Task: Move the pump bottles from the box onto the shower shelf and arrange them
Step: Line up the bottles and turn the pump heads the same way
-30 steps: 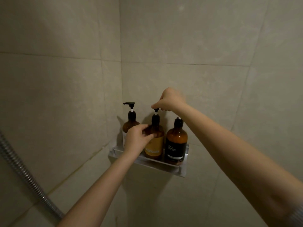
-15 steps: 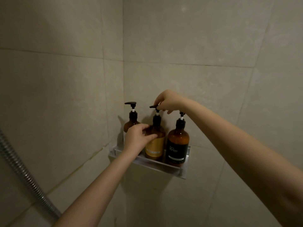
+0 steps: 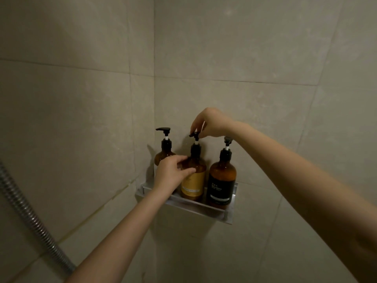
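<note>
While my left hand grips the shoulder of the middle amber pump bottle with the yellow label, my right hand pinches its black pump head between thumb and fingertips. It stands upright on the silver metal shower shelf in the tiled corner, between a second amber pump bottle, partly hidden behind my left hand, and a black-labelled amber one.

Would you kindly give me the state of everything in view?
Amber pump bottle with yellow label: upright, mid-shelf, held.
Amber pump bottle with black label: upright, shelf's right end, not held.
Leftmost amber pump bottle: upright, partly hidden.
Silver metal shelf: wall-mounted, holding three bottles.
Left hand: grips yellow-label bottle's body.
Right hand: pinches its pump head.
</note>
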